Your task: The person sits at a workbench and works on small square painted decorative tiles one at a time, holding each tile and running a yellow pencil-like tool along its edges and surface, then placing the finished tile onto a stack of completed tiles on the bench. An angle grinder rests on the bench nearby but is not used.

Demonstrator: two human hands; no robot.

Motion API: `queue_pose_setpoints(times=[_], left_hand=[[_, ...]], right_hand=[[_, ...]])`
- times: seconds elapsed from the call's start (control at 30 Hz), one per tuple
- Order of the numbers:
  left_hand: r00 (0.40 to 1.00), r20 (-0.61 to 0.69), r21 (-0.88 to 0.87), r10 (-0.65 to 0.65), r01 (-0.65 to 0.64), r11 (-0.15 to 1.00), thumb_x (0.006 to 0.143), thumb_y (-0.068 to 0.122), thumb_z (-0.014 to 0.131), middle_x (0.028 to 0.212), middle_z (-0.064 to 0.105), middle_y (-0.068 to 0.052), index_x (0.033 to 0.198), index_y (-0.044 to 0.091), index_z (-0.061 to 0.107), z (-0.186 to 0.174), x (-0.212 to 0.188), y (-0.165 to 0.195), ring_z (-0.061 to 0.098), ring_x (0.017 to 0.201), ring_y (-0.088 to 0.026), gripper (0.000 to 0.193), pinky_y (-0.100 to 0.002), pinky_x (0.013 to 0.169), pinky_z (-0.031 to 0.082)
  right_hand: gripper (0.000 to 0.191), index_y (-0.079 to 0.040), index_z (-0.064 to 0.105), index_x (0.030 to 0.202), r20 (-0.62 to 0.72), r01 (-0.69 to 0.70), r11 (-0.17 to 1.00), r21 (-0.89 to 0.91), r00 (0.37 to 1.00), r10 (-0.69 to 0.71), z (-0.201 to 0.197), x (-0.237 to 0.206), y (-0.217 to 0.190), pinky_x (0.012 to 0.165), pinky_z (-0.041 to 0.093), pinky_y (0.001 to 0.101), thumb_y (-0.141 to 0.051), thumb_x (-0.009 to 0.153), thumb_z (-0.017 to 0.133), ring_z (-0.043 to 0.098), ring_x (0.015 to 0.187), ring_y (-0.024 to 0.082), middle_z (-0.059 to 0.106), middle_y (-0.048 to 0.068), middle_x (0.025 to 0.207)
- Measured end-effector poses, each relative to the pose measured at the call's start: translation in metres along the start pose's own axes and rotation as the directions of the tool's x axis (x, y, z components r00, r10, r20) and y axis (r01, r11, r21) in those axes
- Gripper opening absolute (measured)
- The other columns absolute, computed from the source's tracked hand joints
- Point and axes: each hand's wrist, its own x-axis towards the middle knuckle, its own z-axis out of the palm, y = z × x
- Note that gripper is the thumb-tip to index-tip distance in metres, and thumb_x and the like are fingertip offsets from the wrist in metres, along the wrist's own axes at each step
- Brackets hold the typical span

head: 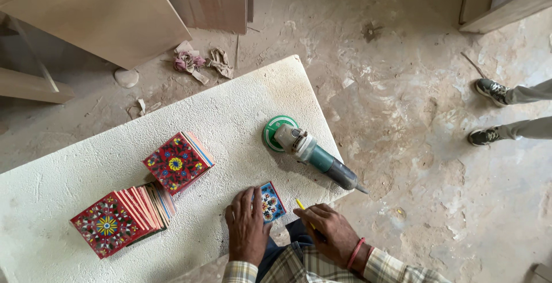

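angle grinder (pixel 313 153) (green disc), red tile stacks (pixel 179 162), rags (pixel 201 61)

Single head view, steeply down, near white slab (pixel 69 179).

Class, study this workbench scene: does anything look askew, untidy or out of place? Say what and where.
The lower stack of red patterned tiles has slumped, its tiles fanned sideways rather than squared up. Crumpled rags lie on the dusty floor behind the white slab. The grinder lies near the slab's edge.
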Motion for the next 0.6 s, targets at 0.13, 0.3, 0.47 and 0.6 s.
queue_pose_setpoints(times=[0.13, 0.3, 0.47, 0.6], left_hand=[[1.0, -0.013, -0.059, 0.017, -0.018, 0.998, 0.07, 0.031, 0.091, 0.16, 0.035, -0.015, 0.159, 0.005, 0.024, 0.012, 0.001, -0.015, 0.031, 0.145, -0.032, 0.114, -0.05, 0.121, 0.023], [0.995, -0.09, -0.156, 0.037, -0.051, 0.986, 0.069, 0.027, 0.091, 0.152, 0.036, -0.02, 0.16, 0.003, 0.018, 0.022, -0.011, -0.033, 0.032, 0.145, -0.036, 0.118, -0.049, 0.121, 0.025], [0.996, -0.041, -0.005, 0.076, -0.076, 0.997, 0.066, 0.03, 0.092, 0.155, 0.036, -0.017, 0.159, 0.008, 0.016, 0.019, -0.003, -0.025, 0.031, 0.144, -0.034, 0.123, -0.056, 0.12, 0.019], [0.996, -0.007, 0.025, 0.091, -0.09, 0.996, 0.066, 0.03, 0.091, 0.154, 0.036, -0.017, 0.16, 0.007, 0.016, 0.01, 0.001, -0.016, 0.03, 0.145, -0.037, 0.123, -0.056, 0.116, 0.021]], right_hand=[[0.033, -0.001, 0.067, 0.124, -0.009, -0.002, 1.0, -0.002, 1.0, 0.002, 0.0, -0.007, 0.005, 0.086, 0.055, 0.0476, -0.005, 0.091, 0.063, 0.069, 0.1, 0.037, 0.074, 0.017, 0.107], [0.034, -0.001, 0.067, 0.123, 0.001, -0.02, 1.0, 0.0, 1.0, 0.02, -0.001, -0.013, 0.009, 0.084, 0.055, 0.0472, -0.004, 0.09, 0.063, 0.069, 0.099, 0.037, 0.075, 0.017, 0.105], [0.033, -0.001, 0.068, 0.123, -0.01, -0.034, 0.999, 0.031, 0.999, 0.034, -0.001, -0.015, 0.01, 0.084, 0.056, 0.0461, -0.004, 0.091, 0.062, 0.07, 0.099, 0.036, 0.076, 0.017, 0.106], [0.03, -0.002, 0.069, 0.121, 0.013, -0.09, 0.995, 0.035, 0.996, 0.09, -0.003, -0.021, 0.016, 0.084, 0.057, 0.0451, -0.005, 0.092, 0.062, 0.07, 0.099, 0.035, 0.076, 0.016, 0.106]])
